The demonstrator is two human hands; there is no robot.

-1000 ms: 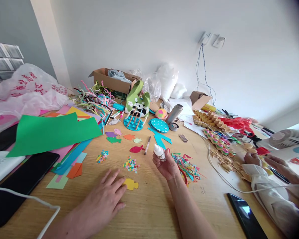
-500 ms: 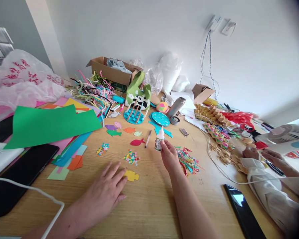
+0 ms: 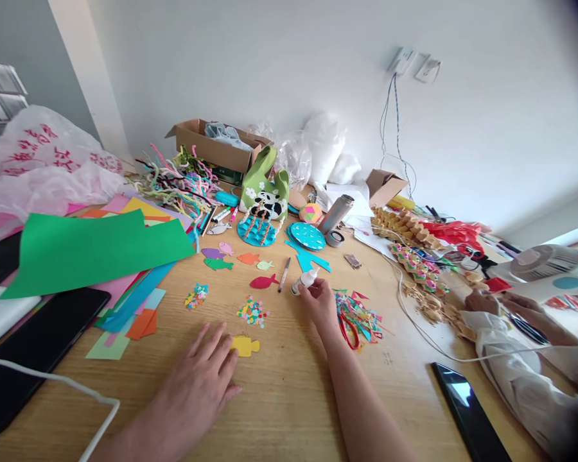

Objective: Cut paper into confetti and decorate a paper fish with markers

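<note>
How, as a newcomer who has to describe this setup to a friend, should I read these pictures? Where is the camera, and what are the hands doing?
There is no machine here: a person works with two bare hands. Every picture comes from one camera worn on the head, looking forward and down. The right hand has a white bottle, tilted, in its grip. The left hand lies flat on the table, holding nothing visible, fingertips at a yellow cutout. Around them are paper fish, a pen, colored dots and scraps. The hand at far right is someone else's.
</note>
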